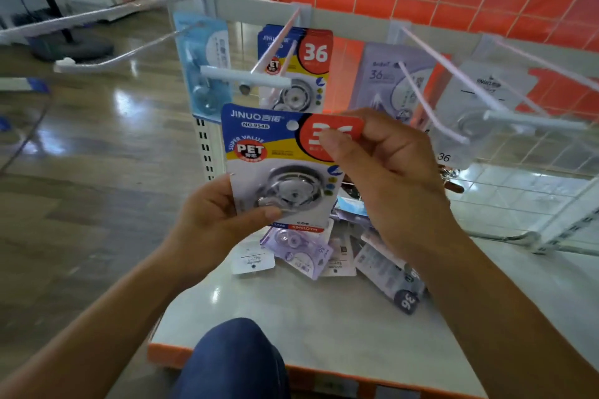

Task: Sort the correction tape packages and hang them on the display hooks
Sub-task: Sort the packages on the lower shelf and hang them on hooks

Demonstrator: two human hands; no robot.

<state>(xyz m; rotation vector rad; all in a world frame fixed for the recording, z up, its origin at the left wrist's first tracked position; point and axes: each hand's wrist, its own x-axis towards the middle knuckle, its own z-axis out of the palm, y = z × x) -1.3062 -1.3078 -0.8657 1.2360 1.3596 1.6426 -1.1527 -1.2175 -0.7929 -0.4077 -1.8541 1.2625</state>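
A blue correction tape package (278, 168) is held upright, gripped at its bottom by the left hand (214, 217) and pinched at its top corner by the right hand (385, 165).

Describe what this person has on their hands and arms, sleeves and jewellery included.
The left hand and right hand are bare: no gloves, no rings on the fingers that show. The left forearm and right forearm are uncovered to the picture's edge: no sleeves, watch or bracelet in view. Thumbnails look short and unpainted. A knee in dark blue trousers shows below.
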